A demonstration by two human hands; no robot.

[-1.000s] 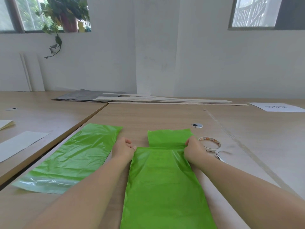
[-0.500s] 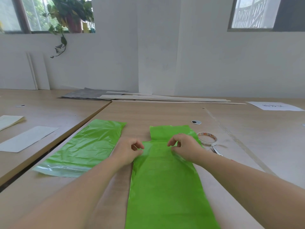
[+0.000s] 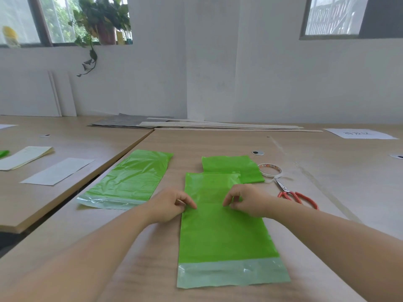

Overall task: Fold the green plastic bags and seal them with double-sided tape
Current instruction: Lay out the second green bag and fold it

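Green plastic bag point(image 3: 224, 232) lies flat on the bench point(image 3: 218, 142), its far end folded back toward the person. Left hand point(image 3: 172, 205) and right hand point(image 3: 248, 200), fingers curled, each pinch the flap's near edge. Folding seems under way. Next, the flap likely needs creasing flat, then sealing from the tape roll point(image 3: 269, 170) beside the scissors point(image 3: 292, 192).

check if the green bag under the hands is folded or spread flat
Partly folded: the green bag has its far end doubled back over itself; left hand and right hand pinch that flap's edge.
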